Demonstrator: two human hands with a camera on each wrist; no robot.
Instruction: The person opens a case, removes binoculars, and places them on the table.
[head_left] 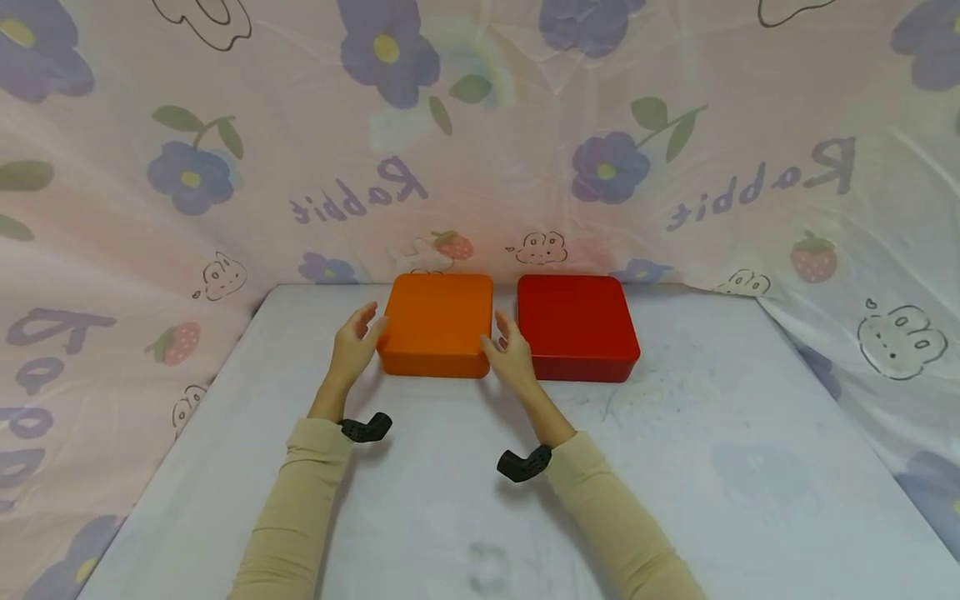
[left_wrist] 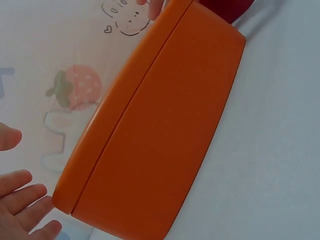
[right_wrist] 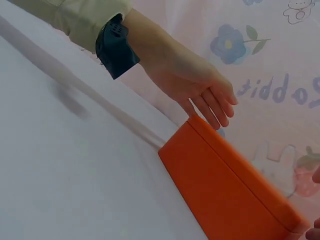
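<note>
An orange lidded box point(head_left: 437, 312) lies flat on the table, a seam running round its side in the left wrist view. My left hand point(head_left: 352, 346) is at its left side, with relaxed, slightly bent fingers. At the box's right side is my right hand point(head_left: 512, 354), fingers loosely spread, partly in front of the red box point(head_left: 577, 317). In the right wrist view the left hand point(right_wrist: 192, 85) reaches along the box's far end, its fingertips at or very near the edge; contact is hard to tell. Neither hand has its fingers curled round anything.
The red box stands right of the orange one with a narrow gap between. Both are near the back edge of the white table point(head_left: 435, 500). A patterned cloth point(head_left: 487, 150) hangs behind and at the sides. Each wrist carries a dark camera mount point(head_left: 367, 427).
</note>
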